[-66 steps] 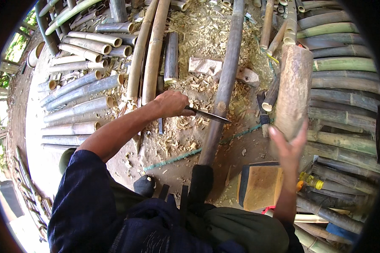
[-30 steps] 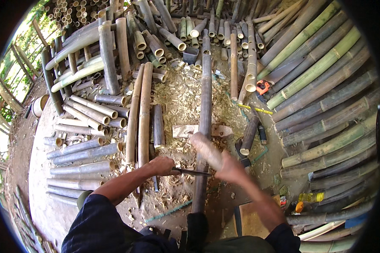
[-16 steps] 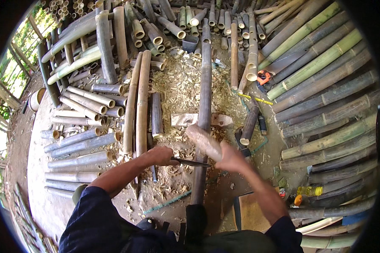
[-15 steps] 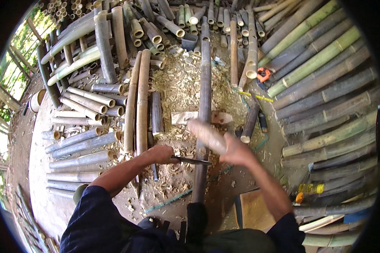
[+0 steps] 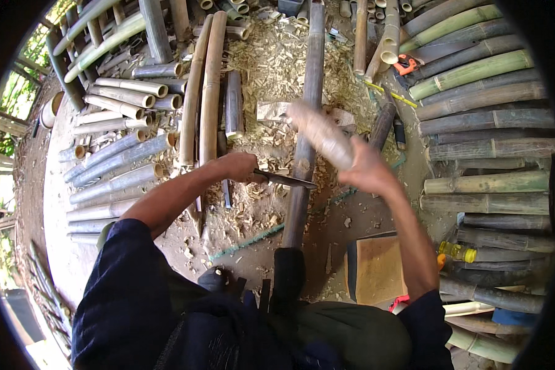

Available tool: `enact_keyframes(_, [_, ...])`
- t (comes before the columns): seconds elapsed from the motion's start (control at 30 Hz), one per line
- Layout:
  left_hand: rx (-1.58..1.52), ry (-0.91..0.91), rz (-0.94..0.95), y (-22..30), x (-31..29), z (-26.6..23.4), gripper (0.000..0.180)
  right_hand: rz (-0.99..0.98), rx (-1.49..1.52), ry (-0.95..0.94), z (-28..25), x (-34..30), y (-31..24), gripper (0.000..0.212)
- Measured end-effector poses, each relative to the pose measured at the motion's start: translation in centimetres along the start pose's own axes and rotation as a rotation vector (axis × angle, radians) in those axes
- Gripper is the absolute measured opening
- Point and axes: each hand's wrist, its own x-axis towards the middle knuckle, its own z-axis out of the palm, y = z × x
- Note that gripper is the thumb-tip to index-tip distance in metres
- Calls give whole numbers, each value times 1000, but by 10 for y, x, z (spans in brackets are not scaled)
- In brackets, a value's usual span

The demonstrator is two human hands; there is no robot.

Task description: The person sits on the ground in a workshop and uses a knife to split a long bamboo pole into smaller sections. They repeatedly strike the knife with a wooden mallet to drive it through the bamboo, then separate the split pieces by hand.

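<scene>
A long dark bamboo pole (image 5: 298, 213) runs away from me down the middle, its near end by my dark-clad leg. My left hand (image 5: 239, 168) is closed round the handle of a knife (image 5: 288, 180), whose dark blade lies crosswise over the pole. In my right hand (image 5: 367, 171) is a thick, pale wooden club (image 5: 322, 134), slanting up and left above the pole, just beyond the blade. Motion blurs the club and that hand. A pale wood block (image 5: 272, 111) lies on the ground across the pole's line, partly hidden by it.
Wood chips (image 5: 271, 71) litter the ground. Cut bamboo lengths (image 5: 126, 151) lie at the left, beside two long split-looking poles (image 5: 211, 86). Stacked bamboo (image 5: 487, 148) fills the right, with an orange-handled saw (image 5: 407, 63) and a yellow bottle (image 5: 457, 251). A brown board (image 5: 379, 271) lies near my right knee.
The whole view has shifted, so the far bamboo sits higher in the picture. The knife remains across the pole, and the club is still held over it in my right hand.
</scene>
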Motion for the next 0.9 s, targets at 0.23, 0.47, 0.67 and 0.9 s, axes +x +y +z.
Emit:
enact_keyframes(0.23, [11,18,29,2,-6,-10,80,-353,585,709,28,-33,-32,76])
enact_keyframes(0.47, [-270,-340,-58,1,16,-17,52,7,-39,-53,16,-24,3,71])
enact_keyframes(0.67, [337,-172,38,56,8,-89,28,-48,980,154,-1,-87,41,73])
enact_keyframes(0.9, [415,701,129,74,-40,-48,19,134,1152,309,31,-134,62,51])
